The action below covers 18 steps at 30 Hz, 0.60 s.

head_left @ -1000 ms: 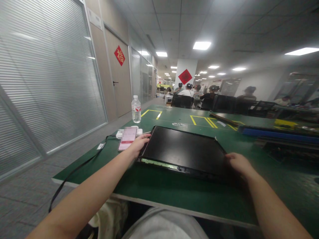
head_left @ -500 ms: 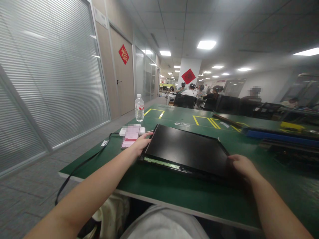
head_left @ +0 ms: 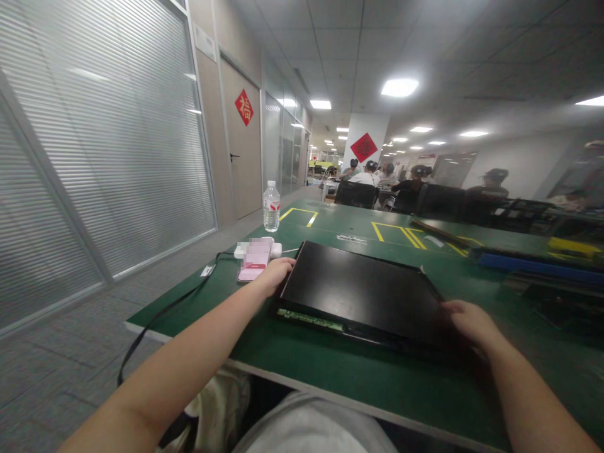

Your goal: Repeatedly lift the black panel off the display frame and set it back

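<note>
A black LCD screen panel (head_left: 358,289) lies tilted in front of me, with a green circuit board strip (head_left: 309,319) showing along its near edge. My left hand (head_left: 278,275) is closed on the panel's left edge, fingertips partly hidden against it. On the opposite side, my right hand (head_left: 472,324) grips the right edge, thumb on top and the other fingers out of sight below. Dark shade under the near right corner hides whether it touches the green table (head_left: 302,374).
Left of the panel, a phone (head_left: 252,267) rests near a white power strip (head_left: 274,248) with a black cord (head_left: 174,305). A water bottle (head_left: 271,207) stands farther back. Blue and yellow parts (head_left: 533,264) lie at the right. Several people sit beyond the table.
The whole view has shifted slightly, so everything appears a little lower and farther right. My left fingers look more curled at the panel's edge. Both hands stay on the panel.
</note>
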Available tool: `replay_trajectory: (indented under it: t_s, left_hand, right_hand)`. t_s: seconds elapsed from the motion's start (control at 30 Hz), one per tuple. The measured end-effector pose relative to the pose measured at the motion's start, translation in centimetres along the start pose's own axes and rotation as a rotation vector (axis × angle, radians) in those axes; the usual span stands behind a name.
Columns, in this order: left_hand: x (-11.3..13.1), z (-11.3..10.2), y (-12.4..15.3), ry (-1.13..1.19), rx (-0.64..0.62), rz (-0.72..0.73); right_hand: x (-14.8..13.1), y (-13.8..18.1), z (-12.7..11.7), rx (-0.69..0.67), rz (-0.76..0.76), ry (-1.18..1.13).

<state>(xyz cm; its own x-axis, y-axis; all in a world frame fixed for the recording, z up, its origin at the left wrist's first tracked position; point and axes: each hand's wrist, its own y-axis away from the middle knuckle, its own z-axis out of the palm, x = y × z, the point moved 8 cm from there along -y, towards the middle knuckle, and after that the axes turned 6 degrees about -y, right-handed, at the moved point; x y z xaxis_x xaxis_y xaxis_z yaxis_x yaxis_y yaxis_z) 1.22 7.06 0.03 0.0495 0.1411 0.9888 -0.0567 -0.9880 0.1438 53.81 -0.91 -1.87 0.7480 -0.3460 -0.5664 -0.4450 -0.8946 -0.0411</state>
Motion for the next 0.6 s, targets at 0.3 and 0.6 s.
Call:
replay_trajectory:
  t_s: [0.3, 0.6]
  left_hand:
    - [0.5, -0.4, 0.2, -0.102, 0.034, 0.06]
    - [1.6, 0.8, 1.6, -0.025, -0.106, 0.155]
  right_hand:
    - [0.1, 0.1, 0.1, -0.002, 0.009, -0.002]
    - [-0.2, 0.5, 0.1, -0.002, 0.05, -0.048]
